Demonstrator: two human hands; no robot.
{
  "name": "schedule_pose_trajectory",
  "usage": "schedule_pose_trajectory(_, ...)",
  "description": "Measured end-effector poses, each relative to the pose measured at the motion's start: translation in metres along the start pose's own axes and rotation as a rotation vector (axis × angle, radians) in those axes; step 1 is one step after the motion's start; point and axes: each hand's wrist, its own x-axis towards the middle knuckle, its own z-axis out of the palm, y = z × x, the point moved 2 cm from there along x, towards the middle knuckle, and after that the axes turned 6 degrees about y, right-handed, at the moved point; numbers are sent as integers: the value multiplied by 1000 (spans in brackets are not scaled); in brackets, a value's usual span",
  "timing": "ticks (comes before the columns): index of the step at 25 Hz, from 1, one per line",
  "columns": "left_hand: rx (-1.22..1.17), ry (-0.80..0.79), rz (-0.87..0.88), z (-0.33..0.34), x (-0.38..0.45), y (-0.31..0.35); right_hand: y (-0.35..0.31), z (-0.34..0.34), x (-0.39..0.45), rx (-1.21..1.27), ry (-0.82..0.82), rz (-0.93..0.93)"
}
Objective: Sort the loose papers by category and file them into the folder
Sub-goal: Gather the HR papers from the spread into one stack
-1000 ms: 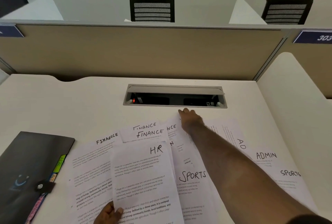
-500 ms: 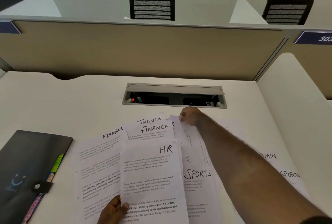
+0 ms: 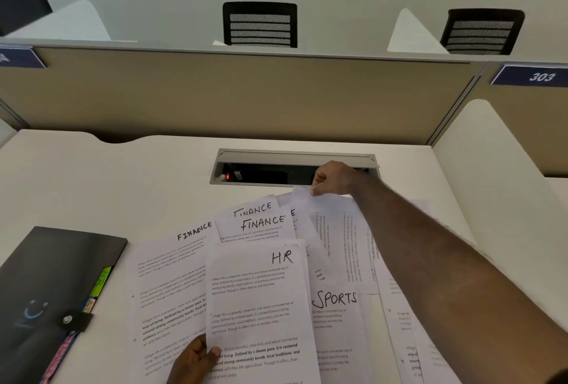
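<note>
Lifted since a moment ago, the far sheet's corner (image 3: 302,196) is rising off the desk (image 3: 123,180), right hand (image 3: 333,179) fingers pinching it near the cable tray (image 3: 295,157). Left hand (image 3: 192,363) fingers are pinching the HR sheet (image 3: 258,306); the black folder (image 3: 46,285) is lying left.

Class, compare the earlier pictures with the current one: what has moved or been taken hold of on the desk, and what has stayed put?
The right hand, earlier flat on the far papers, now has a pinching grip on a sheet's far edge and lifts it, swinging it over the Admin sheets. The left hand still holds the HR sheet. The black folder and Finance sheets stayed.
</note>
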Motion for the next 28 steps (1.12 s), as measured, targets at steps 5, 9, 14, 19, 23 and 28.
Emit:
schedule_pose_trajectory(5,12,-13,4,0,2,-5,-12,-26,-8,-21,58,6)
schedule_pose_trajectory(9,-15,-3,2,0,3,-9,-26,-60,-25,-105,302,-88)
schedule_pose_trajectory(14,-143,14,-27,0,5,-14,-43,-108,-61,-149,589,-262)
schedule_pose_trajectory(19,-278,87,22,5,-7,8,-68,-165,-130,111,885,-435)
schedule_pose_trajectory(23,-372,96,98,3,-16,37,-103,-204,-204,523,963,-582)
schedule_pose_trajectory(28,-379,60,145,3,-24,63,-108,-203,-241,670,808,-550)
